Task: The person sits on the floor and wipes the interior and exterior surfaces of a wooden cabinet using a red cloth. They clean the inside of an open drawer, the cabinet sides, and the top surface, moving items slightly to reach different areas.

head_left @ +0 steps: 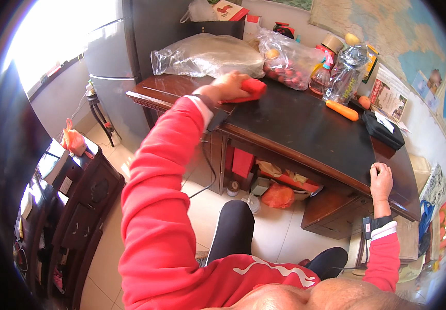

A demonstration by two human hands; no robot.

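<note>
My left hand (227, 87) is closed on a red cloth (254, 89), which is pressed to the dark top of a wooden desk (305, 124) near its left part. Just beyond that hand lies a large clear plastic bag (207, 54) with pale contents. A second clear bag (291, 62) of red fruit sits to the right of the cloth. My right hand (381, 183) rests at the desk's front right edge with its fingers curled in, and I see nothing held in it.
Along the desk's back stand a spray bottle (320, 77) and a plastic-wrapped bottle (346, 75). An orange carrot (342, 110) and a black case (383, 130) lie on the right. A grey fridge (111, 77) stands left; a dark cabinet (86, 222) is lower left. An orange-red bag (277, 196) lies below the desk.
</note>
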